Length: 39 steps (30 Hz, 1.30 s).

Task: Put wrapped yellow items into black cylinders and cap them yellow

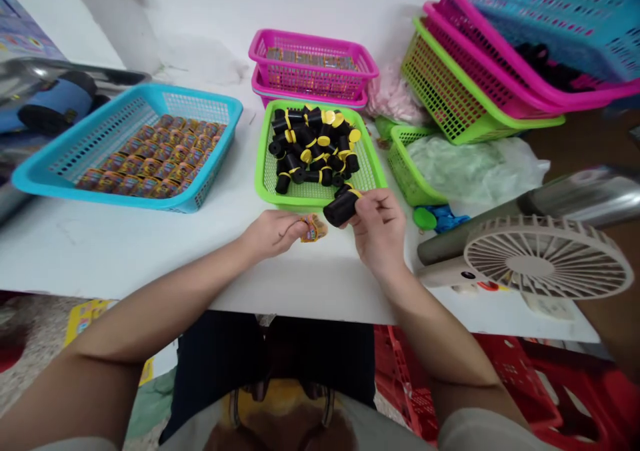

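Observation:
Pinched in the fingers of my left hand [273, 234] is a small printed piece in orange and yellow [314, 228], which looks like a label or wrapper. My right hand [384, 227] grips a black cylinder [341, 209] with a yellow edge, tilted beside the printed piece but apart from it. Just beyond both hands stands a green basket [261, 174] holding a heap of similar black cylinders [305, 144] with yellow caps. To the left, a blue basket [190, 203] contains rows of small cylinders in the same orange print [160, 161].
Pink baskets [315, 87] are stacked at the back. On the right are more stacked baskets [435, 84], a small green basket [413, 174] with a plastic bag [465, 164], and a beige fan [547, 257]. A blue-and-black device [60, 104] lies far left.

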### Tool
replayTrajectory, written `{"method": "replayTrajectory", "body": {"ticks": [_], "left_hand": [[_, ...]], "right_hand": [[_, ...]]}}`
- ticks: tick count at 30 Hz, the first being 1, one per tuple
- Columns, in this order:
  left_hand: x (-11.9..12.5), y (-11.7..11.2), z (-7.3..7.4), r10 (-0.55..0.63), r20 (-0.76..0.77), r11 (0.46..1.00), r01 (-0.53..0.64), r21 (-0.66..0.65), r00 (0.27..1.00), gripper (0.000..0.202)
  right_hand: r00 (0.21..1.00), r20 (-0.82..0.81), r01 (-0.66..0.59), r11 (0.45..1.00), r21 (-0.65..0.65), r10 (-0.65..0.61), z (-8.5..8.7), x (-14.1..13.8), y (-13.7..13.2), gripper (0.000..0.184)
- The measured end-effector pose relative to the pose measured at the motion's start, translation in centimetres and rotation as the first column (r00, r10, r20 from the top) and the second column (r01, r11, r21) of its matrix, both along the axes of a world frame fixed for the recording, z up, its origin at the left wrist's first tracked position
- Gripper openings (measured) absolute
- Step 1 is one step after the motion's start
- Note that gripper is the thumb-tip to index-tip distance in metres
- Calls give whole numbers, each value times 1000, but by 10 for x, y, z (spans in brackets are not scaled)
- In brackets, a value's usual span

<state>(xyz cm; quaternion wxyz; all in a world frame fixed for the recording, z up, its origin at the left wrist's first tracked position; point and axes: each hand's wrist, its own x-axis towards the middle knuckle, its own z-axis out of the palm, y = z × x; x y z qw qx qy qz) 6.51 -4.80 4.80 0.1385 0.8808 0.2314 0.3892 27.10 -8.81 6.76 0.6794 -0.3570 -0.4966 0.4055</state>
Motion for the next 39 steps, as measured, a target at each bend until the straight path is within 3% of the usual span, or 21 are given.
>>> {"method": "replayTrajectory", "body": {"ticks": [7, 12, 18, 24, 31, 36, 39], "left_hand": [[-2, 2, 1, 36, -64, 998, -33, 49, 997, 79], [-3, -3, 1, 79, -1, 996, -79, 53, 997, 79], [-4, -3, 2, 88, -17, 993, -89, -73, 996, 82], [3, -9, 7, 177, 12, 976, -174, -132, 984, 60], [-1, -7, 7, 131, 52, 978, -121, -170, 990, 39], [-2, -8, 7, 68, 11, 973, -64, -223, 998, 43], [0, -11, 9, 63, 4, 945, -58, -322, 998, 52]], "right_hand": [[994, 103, -39, 999, 15, 37, 4, 2, -5, 39], [972, 232, -57, 996, 69, 40, 5, 3, -8, 39], [955, 296, -29, 998, 51, 13, 3, 3, -7, 37], [951, 305, -51, 998, 28, 40, -5, 5, -1, 33], [916, 355, -203, 979, 13, 185, -8, 5, 0, 36], [815, 570, -175, 982, 69, 105, -8, 5, -1, 33], [809, 581, -189, 976, 113, 90, -10, 5, 0, 26]]}}
